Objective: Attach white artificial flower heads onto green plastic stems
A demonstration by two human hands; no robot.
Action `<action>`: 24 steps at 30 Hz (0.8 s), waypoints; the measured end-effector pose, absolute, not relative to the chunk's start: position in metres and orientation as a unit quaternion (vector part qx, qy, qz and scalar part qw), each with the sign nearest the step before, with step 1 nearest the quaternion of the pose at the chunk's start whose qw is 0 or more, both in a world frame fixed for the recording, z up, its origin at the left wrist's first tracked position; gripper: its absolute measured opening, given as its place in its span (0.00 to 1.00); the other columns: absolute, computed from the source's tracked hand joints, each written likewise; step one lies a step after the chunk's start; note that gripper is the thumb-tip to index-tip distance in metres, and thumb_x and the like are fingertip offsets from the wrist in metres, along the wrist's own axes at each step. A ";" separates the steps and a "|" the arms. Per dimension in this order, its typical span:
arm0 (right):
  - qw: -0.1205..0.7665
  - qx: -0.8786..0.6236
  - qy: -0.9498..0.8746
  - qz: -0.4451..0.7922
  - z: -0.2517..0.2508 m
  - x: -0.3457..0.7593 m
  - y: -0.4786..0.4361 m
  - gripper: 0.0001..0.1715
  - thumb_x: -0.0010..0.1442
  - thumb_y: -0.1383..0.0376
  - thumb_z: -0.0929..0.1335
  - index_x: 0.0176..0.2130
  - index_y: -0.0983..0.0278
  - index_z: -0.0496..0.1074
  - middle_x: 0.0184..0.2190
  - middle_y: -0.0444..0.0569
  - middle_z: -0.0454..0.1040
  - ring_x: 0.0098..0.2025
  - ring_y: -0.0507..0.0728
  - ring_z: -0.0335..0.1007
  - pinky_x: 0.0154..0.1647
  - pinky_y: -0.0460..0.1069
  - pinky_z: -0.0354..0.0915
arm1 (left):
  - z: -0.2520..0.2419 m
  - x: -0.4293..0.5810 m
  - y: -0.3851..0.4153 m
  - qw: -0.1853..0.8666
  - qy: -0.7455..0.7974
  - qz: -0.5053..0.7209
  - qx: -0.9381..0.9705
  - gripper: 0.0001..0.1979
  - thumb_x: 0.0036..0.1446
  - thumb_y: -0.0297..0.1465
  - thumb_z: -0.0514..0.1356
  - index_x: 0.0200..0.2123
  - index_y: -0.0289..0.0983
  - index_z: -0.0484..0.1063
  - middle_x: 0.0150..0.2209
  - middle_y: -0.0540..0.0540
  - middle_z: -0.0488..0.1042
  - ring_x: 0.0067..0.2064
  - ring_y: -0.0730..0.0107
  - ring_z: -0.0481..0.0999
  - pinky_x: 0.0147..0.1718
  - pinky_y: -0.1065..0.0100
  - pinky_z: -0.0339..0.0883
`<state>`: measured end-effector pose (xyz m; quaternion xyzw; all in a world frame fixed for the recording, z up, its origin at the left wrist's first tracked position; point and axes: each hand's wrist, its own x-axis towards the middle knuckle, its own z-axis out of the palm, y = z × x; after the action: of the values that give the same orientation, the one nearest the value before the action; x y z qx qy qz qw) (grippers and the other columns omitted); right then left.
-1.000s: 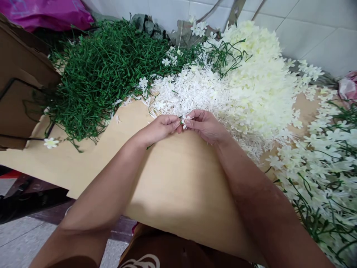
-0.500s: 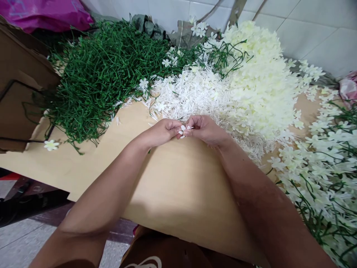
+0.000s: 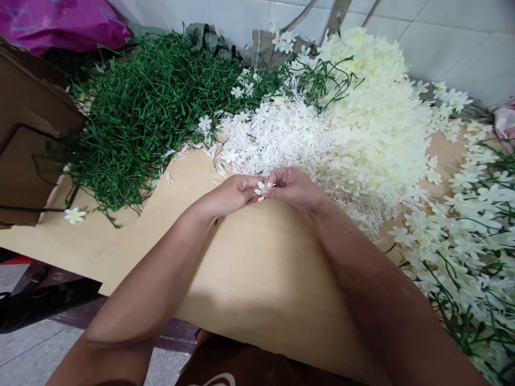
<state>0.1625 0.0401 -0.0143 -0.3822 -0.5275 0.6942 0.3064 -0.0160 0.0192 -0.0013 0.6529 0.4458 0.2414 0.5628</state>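
Observation:
Between my fingertips is a small white artificial flower (image 3: pixel 261 190), its petals facing me. My left hand (image 3: pixel 237 194) pinches at the flower from the left, its fingers closed. From the right, my right hand (image 3: pixel 294 187) is also closed on it with thumb and forefinger. The flower's back and any stem are hidden by the fingers. Just beyond my hands lies a heap of thin white flower pieces (image 3: pixel 277 134). It runs into a larger pile of pale yellow-white petals (image 3: pixel 374 112) on the right.
Green plastic stems (image 3: pixel 148 107) are heaped at the back left, beside a cardboard box (image 3: pixel 36 128). Flowers with green stems (image 3: pixel 470 241) spread along the right. One loose flower (image 3: pixel 75 215) lies on the cardboard sheet (image 3: pixel 257 268). Behind stands a tiled wall (image 3: pixel 450 43).
The view has shifted slightly. Both hands stay together on the flower, which has turned a little between the fingertips.

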 end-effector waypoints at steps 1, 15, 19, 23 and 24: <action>0.303 -0.382 -0.524 0.699 -0.014 0.162 0.041 0.23 0.30 0.60 0.82 0.21 0.65 0.70 0.20 0.42 0.73 0.25 0.49 0.69 0.29 0.46 0.63 | -0.001 -0.016 0.019 0.562 0.447 0.237 0.654 0.13 0.51 0.34 0.58 0.19 0.36 0.61 0.20 0.53 0.57 0.23 0.79 0.54 0.22 0.74 0.49; 0.272 -0.370 -0.515 0.724 -0.010 0.167 0.042 0.25 0.32 0.57 0.82 0.23 0.64 0.69 0.20 0.41 0.75 0.25 0.50 0.70 0.31 0.47 0.65 | 0.002 -0.012 0.017 0.571 0.449 0.239 0.644 0.14 0.51 0.37 0.60 0.20 0.36 0.63 0.20 0.52 0.60 0.23 0.77 0.56 0.23 0.72 0.50; 0.268 -0.354 -0.539 0.716 -0.011 0.167 0.040 0.25 0.35 0.57 0.81 0.24 0.64 0.67 0.21 0.42 0.74 0.28 0.50 0.71 0.32 0.46 0.64 | -0.003 -0.013 0.016 0.560 0.445 0.241 0.656 0.15 0.52 0.37 0.58 0.19 0.36 0.62 0.19 0.53 0.59 0.22 0.78 0.55 0.23 0.72 0.49; 0.261 -0.343 -0.542 0.722 -0.009 0.166 0.040 0.26 0.35 0.58 0.81 0.25 0.64 0.66 0.21 0.39 0.72 0.29 0.50 0.71 0.32 0.45 0.64 | -0.005 -0.014 0.015 0.558 0.440 0.240 0.662 0.14 0.53 0.36 0.58 0.20 0.35 0.63 0.20 0.53 0.58 0.22 0.79 0.54 0.22 0.74 0.48; 0.261 -0.345 -0.543 0.720 -0.009 0.166 0.039 0.27 0.34 0.58 0.81 0.25 0.64 0.66 0.21 0.38 0.71 0.28 0.49 0.71 0.32 0.45 0.64 | -0.004 -0.013 0.015 0.562 0.440 0.237 0.659 0.13 0.53 0.36 0.57 0.20 0.35 0.62 0.20 0.53 0.58 0.22 0.79 0.53 0.22 0.74 0.48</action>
<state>0.1662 0.0394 -0.0091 -0.3452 -0.5426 0.7199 0.2612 -0.0132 0.0148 -0.0043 0.6589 0.4403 0.2374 0.5618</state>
